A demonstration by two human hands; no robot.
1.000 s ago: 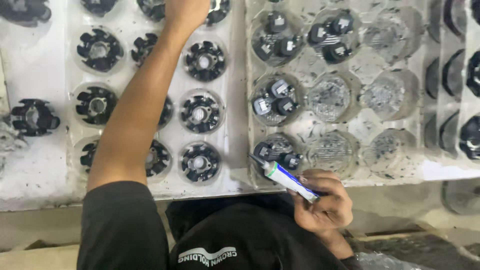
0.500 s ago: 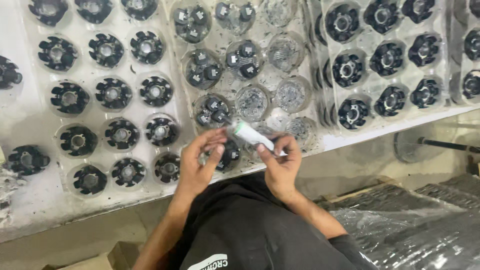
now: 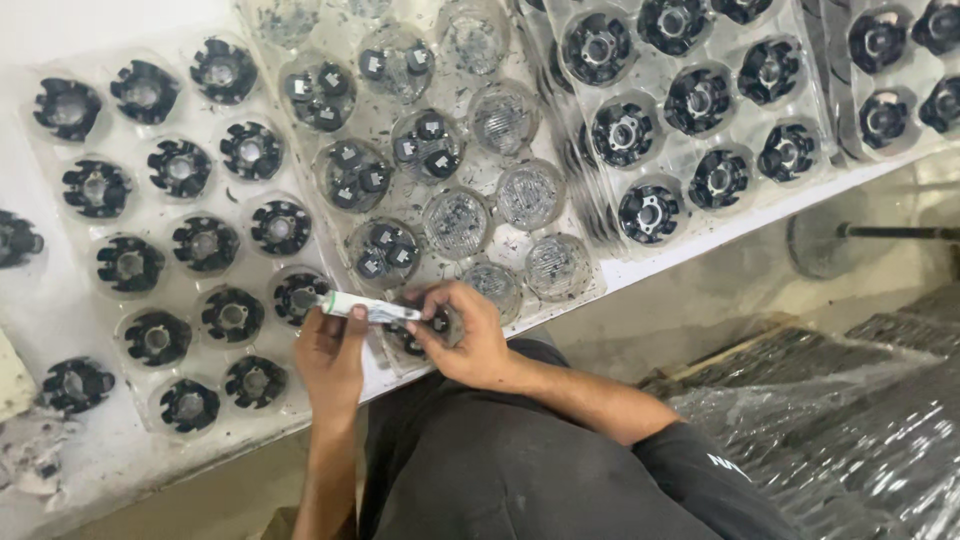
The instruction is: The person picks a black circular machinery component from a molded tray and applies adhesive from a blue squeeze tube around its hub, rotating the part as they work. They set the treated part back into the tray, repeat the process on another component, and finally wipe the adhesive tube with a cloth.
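Here both hands pinch tube point(image 3: 365, 307): left hand point(image 3: 330, 350) at 9 o'clock end, right hand point(image 3: 465, 340) at 3. Likely light, soft; grip near ends, gently.

A small tube point(image 3: 368, 307) lies crosswise between the left hand point(image 3: 330, 352) and right hand point(image 3: 462, 338), over the near edge of the middle tray point(image 3: 545, 120). A tray of round parts point(image 3: 170, 250) sits to its left, another tray point(image 3: 700, 110) to its right, all on the table point(image 3: 60, 440).
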